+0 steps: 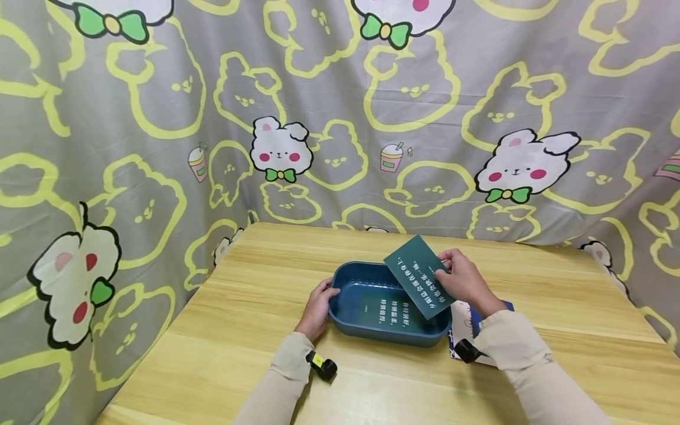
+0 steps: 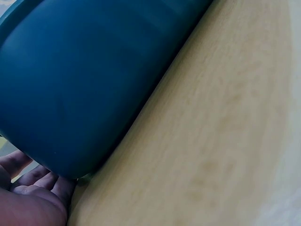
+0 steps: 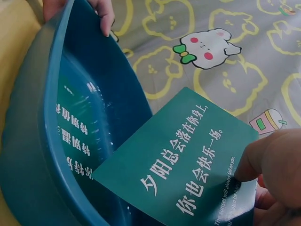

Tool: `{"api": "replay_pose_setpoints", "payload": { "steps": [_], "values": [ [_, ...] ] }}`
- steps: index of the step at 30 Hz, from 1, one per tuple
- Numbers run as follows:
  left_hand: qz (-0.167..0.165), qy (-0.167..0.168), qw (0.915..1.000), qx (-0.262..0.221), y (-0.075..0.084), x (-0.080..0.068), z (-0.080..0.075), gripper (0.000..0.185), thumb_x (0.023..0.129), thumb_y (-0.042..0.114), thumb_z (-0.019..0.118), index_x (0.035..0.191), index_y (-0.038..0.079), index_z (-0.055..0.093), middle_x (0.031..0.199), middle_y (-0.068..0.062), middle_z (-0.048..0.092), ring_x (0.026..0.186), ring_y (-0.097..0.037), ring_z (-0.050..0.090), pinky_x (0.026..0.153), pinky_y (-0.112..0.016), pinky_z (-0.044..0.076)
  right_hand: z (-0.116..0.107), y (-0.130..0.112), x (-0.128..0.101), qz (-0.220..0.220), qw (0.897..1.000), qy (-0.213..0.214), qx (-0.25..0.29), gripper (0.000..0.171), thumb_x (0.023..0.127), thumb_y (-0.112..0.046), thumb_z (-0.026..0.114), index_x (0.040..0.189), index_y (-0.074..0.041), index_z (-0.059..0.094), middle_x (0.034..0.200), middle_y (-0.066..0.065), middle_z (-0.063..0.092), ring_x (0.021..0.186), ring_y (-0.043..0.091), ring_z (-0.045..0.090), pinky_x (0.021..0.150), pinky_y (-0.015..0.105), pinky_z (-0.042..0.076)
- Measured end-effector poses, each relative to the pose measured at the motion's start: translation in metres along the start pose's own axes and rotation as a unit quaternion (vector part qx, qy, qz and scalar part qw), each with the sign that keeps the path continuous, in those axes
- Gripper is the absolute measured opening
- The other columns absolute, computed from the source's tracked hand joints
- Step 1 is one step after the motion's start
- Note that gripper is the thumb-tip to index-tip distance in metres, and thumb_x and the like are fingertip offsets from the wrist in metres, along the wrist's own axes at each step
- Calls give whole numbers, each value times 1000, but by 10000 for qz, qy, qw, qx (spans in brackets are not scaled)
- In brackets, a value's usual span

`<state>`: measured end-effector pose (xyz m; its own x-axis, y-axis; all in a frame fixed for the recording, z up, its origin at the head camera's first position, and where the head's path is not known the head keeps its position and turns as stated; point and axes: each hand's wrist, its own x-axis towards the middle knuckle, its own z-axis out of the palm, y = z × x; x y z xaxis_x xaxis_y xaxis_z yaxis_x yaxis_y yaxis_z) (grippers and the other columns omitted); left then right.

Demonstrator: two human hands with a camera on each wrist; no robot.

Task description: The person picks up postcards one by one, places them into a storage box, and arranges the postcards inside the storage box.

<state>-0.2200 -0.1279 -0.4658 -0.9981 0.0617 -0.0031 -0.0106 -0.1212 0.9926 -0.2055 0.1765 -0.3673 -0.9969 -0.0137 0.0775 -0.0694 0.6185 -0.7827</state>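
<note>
A dark teal oval plastic basin [image 1: 345, 327] stands on the table. My left hand [image 1: 317, 308] grips its left end, the thumb over the rim and the other fingers against the outer wall [image 2: 70, 94]. Between thumb and fingers my right hand [image 1: 463, 280] pinches a green card [image 1: 417, 274] with white Chinese writing. The card is tilted over the basin's right part; in the right wrist view, small English print [image 3: 225, 197] shows near the thumb. Another green card [image 1: 382, 310] with white writing lies on the basin floor, partly hidden by the held card in the right wrist view.
Right of the basin, partly under my right wrist, lies a blue and white patterned flat item [image 1: 461, 324]. The wood-grain table [image 1: 255, 283] meets a grey curtain [image 1: 340, 100] with yellow outlines and white rabbits at the back and left. Black cameras [image 1: 323, 366] are strapped to both wrists.
</note>
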Motion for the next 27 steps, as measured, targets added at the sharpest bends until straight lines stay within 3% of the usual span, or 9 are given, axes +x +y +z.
{"api": "replay_pose_setpoints", "payload": {
  "steps": [7, 11, 18, 27],
  "values": [
    [-76, -96, 9999, -8, 14, -5, 1, 44, 96, 5, 46, 137, -12, 42, 137, -28, 45, 125, -38, 43, 103, -49, 35, 5, -4, 5, -31, 9998, -149, -114, 32, 93, -2, 53, 123, 6, 44, 97, 17, 51, 84, 27, 54, 68, 33, 54],
    [-49, -53, 10000, -19, 4, 1, -1, 45, 96, 7, 47, 138, -9, 43, 139, -25, 45, 126, -36, 43, 104, -48, 35, 9, -3, 6, -146, 9993, -286, -183, 30, 93, -2, 54, 121, 4, 45, 94, 15, 52, 81, 26, 54, 67, 33, 52],
    [-31, -16, 10000, -8, 2, 0, -1, 44, 95, 8, 48, 136, -8, 46, 137, -24, 47, 126, -35, 43, 104, -47, 35, 19, 0, 6, -752, 9957, -385, -372, 25, 89, 0, 55, 113, 3, 49, 83, 9, 55, 72, 21, 54, 66, 35, 47],
    [-7, -61, 10000, 6, 1, 0, -2, 45, 95, 9, 48, 136, -8, 46, 136, -24, 48, 123, -35, 45, 102, -45, 37, 28, -2, 6, -1011, 9921, -674, -326, 21, 89, 3, 55, 108, -1, 49, 83, 10, 55, 72, 22, 53, 65, 35, 47]
  ]
}}
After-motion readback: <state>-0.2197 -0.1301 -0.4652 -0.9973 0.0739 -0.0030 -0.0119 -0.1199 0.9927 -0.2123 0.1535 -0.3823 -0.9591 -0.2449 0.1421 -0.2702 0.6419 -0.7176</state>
